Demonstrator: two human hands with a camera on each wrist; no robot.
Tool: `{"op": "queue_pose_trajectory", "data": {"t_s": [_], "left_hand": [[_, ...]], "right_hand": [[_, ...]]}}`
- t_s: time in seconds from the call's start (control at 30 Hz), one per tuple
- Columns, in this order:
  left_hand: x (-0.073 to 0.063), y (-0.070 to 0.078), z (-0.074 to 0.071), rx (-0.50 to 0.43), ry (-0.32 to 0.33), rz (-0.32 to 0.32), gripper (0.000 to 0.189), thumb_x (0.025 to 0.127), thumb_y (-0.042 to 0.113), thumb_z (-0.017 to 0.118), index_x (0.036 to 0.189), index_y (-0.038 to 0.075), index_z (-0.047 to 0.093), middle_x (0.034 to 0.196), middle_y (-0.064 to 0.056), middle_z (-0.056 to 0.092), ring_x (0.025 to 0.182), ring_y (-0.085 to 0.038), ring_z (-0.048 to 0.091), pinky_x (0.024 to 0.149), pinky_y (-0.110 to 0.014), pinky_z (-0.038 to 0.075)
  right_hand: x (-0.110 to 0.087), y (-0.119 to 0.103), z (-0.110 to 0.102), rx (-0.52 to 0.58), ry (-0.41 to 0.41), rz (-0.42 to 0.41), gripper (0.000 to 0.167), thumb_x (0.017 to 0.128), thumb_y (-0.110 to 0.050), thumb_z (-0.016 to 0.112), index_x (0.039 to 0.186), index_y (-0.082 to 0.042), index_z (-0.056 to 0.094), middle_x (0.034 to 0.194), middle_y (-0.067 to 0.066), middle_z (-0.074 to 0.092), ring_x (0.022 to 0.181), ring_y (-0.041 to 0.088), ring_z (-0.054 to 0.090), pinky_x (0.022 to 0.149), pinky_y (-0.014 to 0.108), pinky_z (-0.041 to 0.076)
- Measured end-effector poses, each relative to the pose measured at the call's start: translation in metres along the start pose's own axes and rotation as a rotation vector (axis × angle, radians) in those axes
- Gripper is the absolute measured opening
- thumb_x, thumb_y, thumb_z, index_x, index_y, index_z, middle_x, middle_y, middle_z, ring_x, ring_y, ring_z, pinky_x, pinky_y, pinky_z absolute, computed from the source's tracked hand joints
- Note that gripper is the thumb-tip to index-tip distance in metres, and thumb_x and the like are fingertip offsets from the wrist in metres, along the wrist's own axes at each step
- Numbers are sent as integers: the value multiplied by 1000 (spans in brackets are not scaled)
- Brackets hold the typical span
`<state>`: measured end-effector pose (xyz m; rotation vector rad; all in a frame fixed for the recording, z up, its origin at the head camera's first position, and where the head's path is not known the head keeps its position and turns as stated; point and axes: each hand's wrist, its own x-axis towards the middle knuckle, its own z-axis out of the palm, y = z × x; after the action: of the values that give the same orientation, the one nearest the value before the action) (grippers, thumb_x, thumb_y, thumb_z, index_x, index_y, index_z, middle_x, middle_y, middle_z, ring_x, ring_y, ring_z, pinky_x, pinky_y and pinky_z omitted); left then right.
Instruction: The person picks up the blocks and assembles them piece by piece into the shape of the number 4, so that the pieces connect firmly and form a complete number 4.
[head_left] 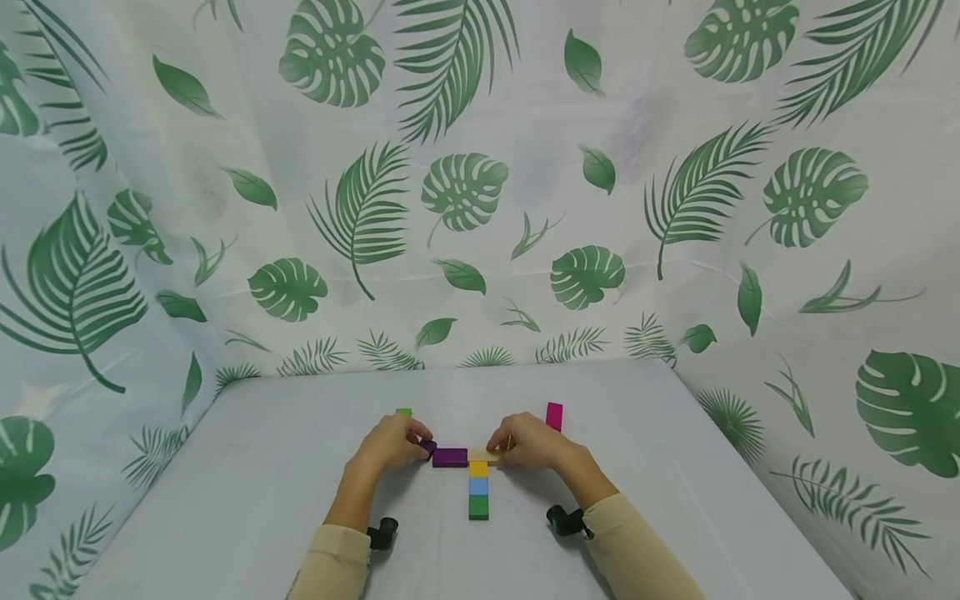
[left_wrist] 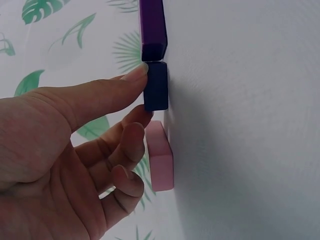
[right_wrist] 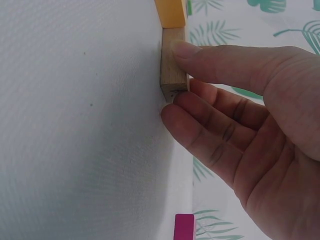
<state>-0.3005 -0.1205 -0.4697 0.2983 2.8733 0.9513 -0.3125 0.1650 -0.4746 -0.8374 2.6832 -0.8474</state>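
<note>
Centrally, low in frame, left hand pinches navy block; right hand, wooden block; gentle pressure should preserve alignment.

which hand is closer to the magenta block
Right. The right hand is just in front of the magenta block and slightly to its left, at the plain wooden block; the left hand is well off to its left, holding the dark blue block.

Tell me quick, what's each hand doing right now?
Left hand: closed, pinching the dark blue block.
Right hand: closed, pinching the plain wooden block.
</note>
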Motion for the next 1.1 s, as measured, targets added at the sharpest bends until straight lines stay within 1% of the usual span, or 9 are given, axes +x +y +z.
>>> {"op": "queue_pose_trajectory", "data": {"t_s": [0.23,0.47,0.57,0.7,0.8,0.87,1.0,1.1], "left_hand": [[3,0,0,22,0,7,23,86,9,83,108,15,81,99,-2,74,90,-18,63,83,-44,54],[4,1,0,23,1,-6,22,87,9,83,108,16,81,99,-2,74,92,-19,64,86,-45,54],[3,0,1,30,1,8,23,87,9,83,108,15,81,100,-3,75,93,-19,65,85,-45,55],[1,1,0,36,10,19,24,85,9,84,109,15,81,101,-4,74,92,-19,64,81,-43,55],[1,1,-1,43,14,20,26,85,11,85,110,15,81,100,-4,73,91,-19,63,78,-41,54],[1,0,-3,46,16,14,26,86,13,84,111,16,81,100,-4,72,92,-19,63,78,-41,54],[0,-4,-8,30,45,6,24,91,16,80,115,15,80,101,-3,71,92,-19,62,78,-40,53],[-1,-9,-13,5,95,6,23,93,15,77,117,14,79,101,-4,71,88,-19,62,74,-37,51]], "right_hand": [[1,-1,-2,6,-1,8,21,88,-12,84,108,-15,82,94,-4,69,87,16,60,73,25,55],[2,-1,-2,-1,-1,5,21,88,-12,84,108,-15,82,94,-4,70,87,15,59,73,25,54],[1,-1,-2,4,-1,-1,21,88,-12,84,108,-14,82,94,-4,70,87,15,59,72,25,54],[1,0,-1,-8,-1,-11,20,88,-12,84,107,-14,82,93,-4,70,87,14,59,72,25,54],[1,1,-1,-21,-1,-16,20,88,-12,84,107,-15,82,92,-5,69,87,14,59,72,25,53],[1,1,-1,-19,-2,-18,20,88,-12,84,107,-14,82,92,-4,70,87,14,59,72,26,53],[1,1,-1,-13,-8,-17,20,87,-11,84,108,-13,82,93,-5,70,86,14,60,73,26,53],[1,1,0,-12,-9,-16,20,87,-11,84,107,-13,82,92,-5,69,86,13,60,72,25,53]]}}
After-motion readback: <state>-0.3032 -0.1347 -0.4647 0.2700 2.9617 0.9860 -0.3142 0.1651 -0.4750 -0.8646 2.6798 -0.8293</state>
